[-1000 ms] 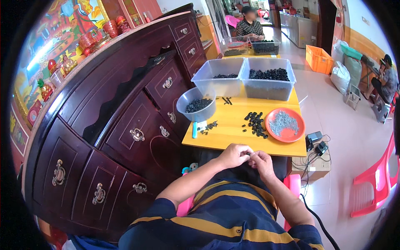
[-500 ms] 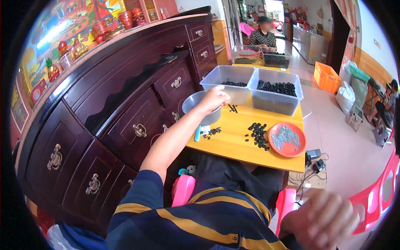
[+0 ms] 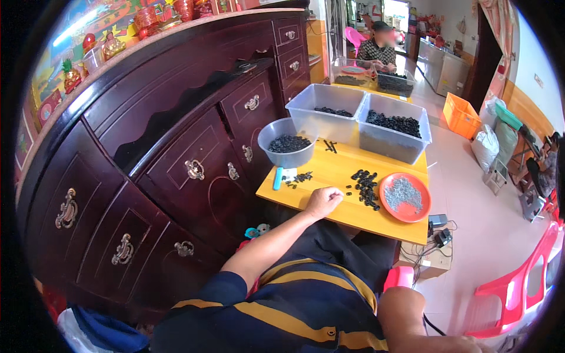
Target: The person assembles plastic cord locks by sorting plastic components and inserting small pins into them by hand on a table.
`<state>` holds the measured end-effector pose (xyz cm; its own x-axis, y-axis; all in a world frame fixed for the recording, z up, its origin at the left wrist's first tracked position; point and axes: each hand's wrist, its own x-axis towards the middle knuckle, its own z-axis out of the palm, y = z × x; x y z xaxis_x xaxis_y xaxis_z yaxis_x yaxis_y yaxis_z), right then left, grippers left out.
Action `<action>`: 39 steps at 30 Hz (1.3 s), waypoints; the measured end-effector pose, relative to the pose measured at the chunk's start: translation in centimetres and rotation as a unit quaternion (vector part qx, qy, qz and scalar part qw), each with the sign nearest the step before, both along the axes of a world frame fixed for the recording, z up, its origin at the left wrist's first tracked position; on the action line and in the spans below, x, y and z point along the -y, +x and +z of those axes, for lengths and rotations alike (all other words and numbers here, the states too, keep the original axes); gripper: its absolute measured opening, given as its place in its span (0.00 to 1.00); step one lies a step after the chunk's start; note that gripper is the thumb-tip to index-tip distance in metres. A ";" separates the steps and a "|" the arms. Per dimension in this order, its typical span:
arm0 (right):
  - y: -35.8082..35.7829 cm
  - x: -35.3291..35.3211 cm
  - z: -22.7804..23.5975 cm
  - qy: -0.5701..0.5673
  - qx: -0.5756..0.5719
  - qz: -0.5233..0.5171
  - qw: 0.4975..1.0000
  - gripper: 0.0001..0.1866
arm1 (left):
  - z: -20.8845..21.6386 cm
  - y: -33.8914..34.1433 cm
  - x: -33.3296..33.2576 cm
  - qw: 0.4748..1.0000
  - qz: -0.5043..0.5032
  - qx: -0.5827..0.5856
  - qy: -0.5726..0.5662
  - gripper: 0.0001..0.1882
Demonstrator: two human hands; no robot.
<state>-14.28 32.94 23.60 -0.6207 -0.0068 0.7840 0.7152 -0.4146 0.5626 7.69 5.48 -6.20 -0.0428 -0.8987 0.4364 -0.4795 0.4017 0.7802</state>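
My left hand (image 3: 323,202) rests on the near edge of the yellow table (image 3: 282,197), its fingers curled together; whatever is in them, if anything, is hidden. Just right of it lies a loose pile of small black parts (image 3: 367,188). A red plate (image 3: 386,207) holding small grey pieces (image 3: 404,195) stands beside that pile. To the left, more small black pieces (image 3: 303,176) lie by a light-blue tool-like stick (image 3: 278,179). Low at the bottom edge, beside the pink chair arm, my right hand (image 3: 450,345) is mostly cut off and its fingers cannot be made out.
A round clear tub (image 3: 301,157) of black parts stands at the table's left. Two clear bins (image 3: 300,109) (image 3: 421,147) with black parts fill the far side. A person (image 3: 378,50) sits beyond. Dark drawers (image 3: 176,153) line the left; an orange crate (image 3: 461,115) stands on the floor.
My left hand has come back from over the round tub to the table's near edge. My right hand has dropped toward the bottom edge and is now mostly out of the picture.
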 end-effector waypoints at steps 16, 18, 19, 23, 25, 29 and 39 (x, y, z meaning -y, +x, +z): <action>-0.2 1.3 -1.2 0.177 -0.174 -0.036 0.968 0.09 | -0.8 -0.7 -1.4 0.998 0.035 0.044 -0.041 0.08; -0.3 0.8 -2.0 0.214 -0.169 -0.047 0.961 0.08 | -0.3 -0.9 -1.4 0.997 0.036 0.051 -0.040 0.07; -0.6 0.5 -2.5 0.234 -0.166 -0.055 0.956 0.08 | -0.1 -1.2 -1.3 0.997 0.031 0.052 -0.037 0.07; -1.0 1.1 -3.1 0.288 -0.163 -0.078 0.940 0.08 | -0.7 -0.8 -1.4 0.997 0.032 0.056 -0.033 0.07; -1.1 1.5 -3.0 0.296 -0.163 -0.093 0.937 0.08 | -0.5 -0.5 -0.8 0.998 0.023 0.054 -0.027 0.06; -1.2 1.5 -3.1 0.323 -0.166 -0.115 0.925 0.08 | -0.7 -0.7 -1.2 0.999 0.016 0.041 -0.015 0.06; -1.8 1.7 -1.5 0.375 -0.179 -0.147 0.898 0.11 | -0.5 -0.7 -1.3 0.999 0.019 0.042 -0.019 0.06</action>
<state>-16.08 31.22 22.11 -0.3912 -0.4927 0.7773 0.5918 -0.7815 -0.1975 7.01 6.81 -6.70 -0.0462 -0.8829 0.4672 -0.5583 0.4107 0.7209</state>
